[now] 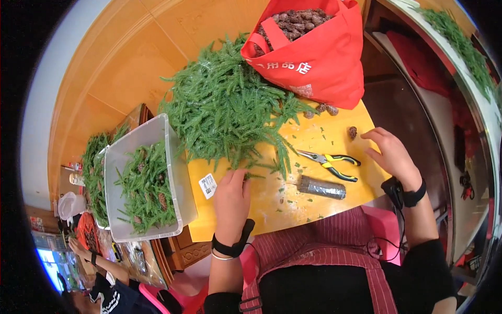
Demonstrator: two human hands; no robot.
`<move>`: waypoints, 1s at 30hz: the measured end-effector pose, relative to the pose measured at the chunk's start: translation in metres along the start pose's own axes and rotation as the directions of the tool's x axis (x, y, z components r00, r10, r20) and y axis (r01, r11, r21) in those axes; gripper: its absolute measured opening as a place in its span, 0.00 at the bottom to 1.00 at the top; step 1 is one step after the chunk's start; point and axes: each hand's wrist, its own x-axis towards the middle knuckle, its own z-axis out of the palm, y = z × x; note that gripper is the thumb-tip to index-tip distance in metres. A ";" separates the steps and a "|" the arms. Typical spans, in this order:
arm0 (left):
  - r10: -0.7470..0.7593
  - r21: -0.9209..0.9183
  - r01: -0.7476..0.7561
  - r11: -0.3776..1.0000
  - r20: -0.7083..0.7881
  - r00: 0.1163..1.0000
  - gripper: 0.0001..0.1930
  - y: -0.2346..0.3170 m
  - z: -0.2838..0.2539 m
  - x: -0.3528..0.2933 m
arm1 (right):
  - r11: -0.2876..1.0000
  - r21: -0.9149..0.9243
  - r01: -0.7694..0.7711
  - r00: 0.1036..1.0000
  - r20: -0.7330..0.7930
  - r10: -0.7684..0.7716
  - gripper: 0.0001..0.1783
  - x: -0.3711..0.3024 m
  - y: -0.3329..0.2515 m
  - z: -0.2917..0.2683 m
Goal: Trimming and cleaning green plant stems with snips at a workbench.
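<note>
On the yellow table [204, 215], the lone pine cone [352, 133] sits just beside my right hand [392, 154], thumb and forefinger apart, nothing between them. My left hand [231, 199] is at a green sprig tip [256, 176]; can't tell if it's pinched. Best, I'd judge: grip the cone lightly by its sides, clear of the pliers [329, 163].

black sleeves [426, 267] | maroon striped apron [327, 261], black strap buckle [250, 304] | black wristbands [415, 194] | pale left-wrist bangle [222, 257] | thin black cable [403, 226]
</note>
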 end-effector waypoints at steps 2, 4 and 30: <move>0.021 0.028 -0.021 0.999 0.028 0.999 0.12 0.000 0.002 -0.002 | 1.000 -0.012 -0.002 1.000 0.009 0.002 0.14 0.007 0.000 0.003; 0.084 0.072 -0.094 0.993 0.134 0.987 0.14 0.007 -0.006 -0.004 | 0.999 0.020 0.042 0.999 0.006 -0.042 0.11 0.015 -0.004 0.008; 0.085 -0.045 -0.075 0.996 0.298 0.951 0.03 0.019 0.042 0.012 | 0.934 0.357 0.016 0.999 -0.040 -0.002 0.10 0.035 -0.011 0.023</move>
